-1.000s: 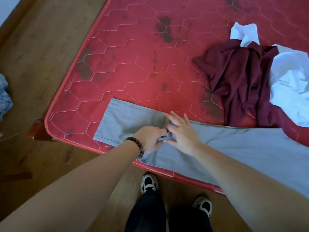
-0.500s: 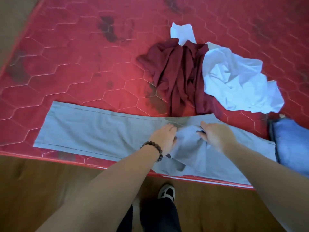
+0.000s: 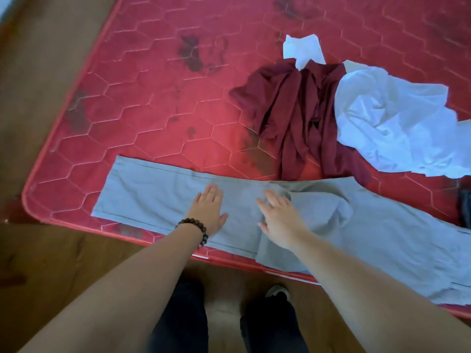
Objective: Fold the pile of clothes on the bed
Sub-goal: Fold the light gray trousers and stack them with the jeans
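Head view, looking down past both forearms. Grey trousers [image 3: 158, 197] spread flat along the near edge of the bed [image 3: 142, 103], long axis running left to right across the view, hem end out to the left, bulkier waist end trailing off to the right and partly over the mattress edge. Left hand [image 3: 207, 208] laid palm down on the cloth, fingers straight and together, gripping nothing, a dark beaded bracelet [image 3: 195, 229] at the wrist. Right hand [image 3: 279, 215] likewise flat, fingers spread, pressing the fabric just left of a rumpled raised fold [image 3: 328, 207]. Both hands near the middle of the garment's length, close together but apart.

Behind the trousers, further up the bed: a crumpled maroon garment [image 3: 295, 118] touching the trousers' far edge, and a white garment [image 3: 397, 123] lying partly over its right side. A dark blue item [image 3: 465, 200] barely showing at the right edge; too little visible to name.

Seemingly a smoothing step ahead of a fold. Hem end lying well to the left of the left hand, so that hand nearer for bringing it across toward the waist; the wrinkle sits beside the right hand.
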